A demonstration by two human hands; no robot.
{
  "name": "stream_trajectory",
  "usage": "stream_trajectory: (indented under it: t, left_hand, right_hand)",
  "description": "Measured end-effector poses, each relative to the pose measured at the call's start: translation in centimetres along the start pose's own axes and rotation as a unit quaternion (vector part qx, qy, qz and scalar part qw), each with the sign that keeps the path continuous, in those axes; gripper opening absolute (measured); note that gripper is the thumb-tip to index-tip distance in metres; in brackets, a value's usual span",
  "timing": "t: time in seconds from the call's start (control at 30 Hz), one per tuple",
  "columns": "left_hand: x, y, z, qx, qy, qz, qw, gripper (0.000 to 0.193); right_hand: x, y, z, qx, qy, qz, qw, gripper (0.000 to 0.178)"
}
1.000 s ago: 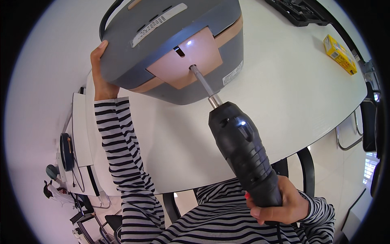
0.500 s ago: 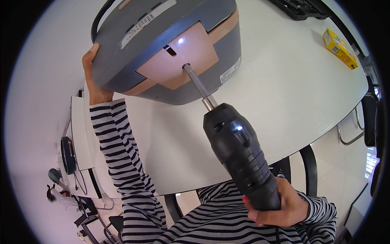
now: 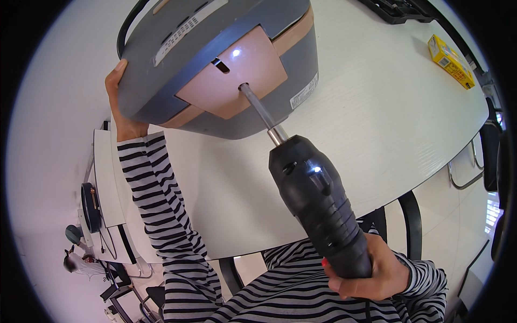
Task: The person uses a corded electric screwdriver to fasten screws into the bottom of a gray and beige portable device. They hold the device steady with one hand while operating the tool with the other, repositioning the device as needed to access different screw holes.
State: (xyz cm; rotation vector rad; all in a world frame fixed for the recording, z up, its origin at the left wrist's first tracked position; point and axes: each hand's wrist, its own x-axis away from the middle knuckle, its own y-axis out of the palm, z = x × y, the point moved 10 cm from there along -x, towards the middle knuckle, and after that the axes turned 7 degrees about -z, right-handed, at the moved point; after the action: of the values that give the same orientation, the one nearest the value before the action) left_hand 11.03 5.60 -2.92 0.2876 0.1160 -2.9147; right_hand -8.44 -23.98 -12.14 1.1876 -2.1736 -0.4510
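A rounded grey appliance (image 3: 161, 91) with a pinkish panel (image 3: 237, 75) on its facing side is tilted on the white table; its kind is not clear. My left hand (image 3: 125, 118) grips its left side, most of the fingers hidden behind it. In my right hand (image 3: 377, 272) is a black electric screwdriver (image 3: 318, 199), held by its thick handle. Its long metal bit (image 3: 257, 105) reaches up into a small round hole in the panel; the tip is out of sight. Above that hole is a dark slot, with a bright light spot beside it.
A yellow box (image 3: 451, 62) lies at the far right of the white table (image 3: 377, 129), near a black open case (image 3: 398, 11). Black chairs (image 3: 412, 226) stand by the table's near and right edges. Far left, another person (image 3: 89, 266) is beside a second table.
The appliance and my left hand have shifted very slightly left. The screwdriver stays almost where it was, its bit still in the hole.
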Motion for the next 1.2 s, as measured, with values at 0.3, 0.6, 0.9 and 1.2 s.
stream_trajectory:
  t: [0.3,0.6,0.9,1.2]
  left_hand:
    - [-0.05,-0.28,-0.04,0.007,0.016,0.007,1.0,0.04]
    - [0.12,0.1,-0.1,0.02,-0.005,0.021,1.0,0.04]
    - [-0.27,-0.19,-0.12,0.01,0.004,0.004,1.0,0.042]
    - [-0.08,-0.21,-0.28,0.016,-0.007,0.031,0.999,0.043]
  right_hand:
    - [-0.09,0.05,0.07,-0.019,-0.003,0.006,1.0,0.032]
    - [-0.1,0.04,0.03,-0.019,-0.007,0.007,1.0,0.032]
    - [-0.15,0.02,0.17,-0.022,-0.003,0.008,1.0,0.031]
    - [0.02,0.2,0.51,-0.008,0.022,-0.003,1.0,0.041]
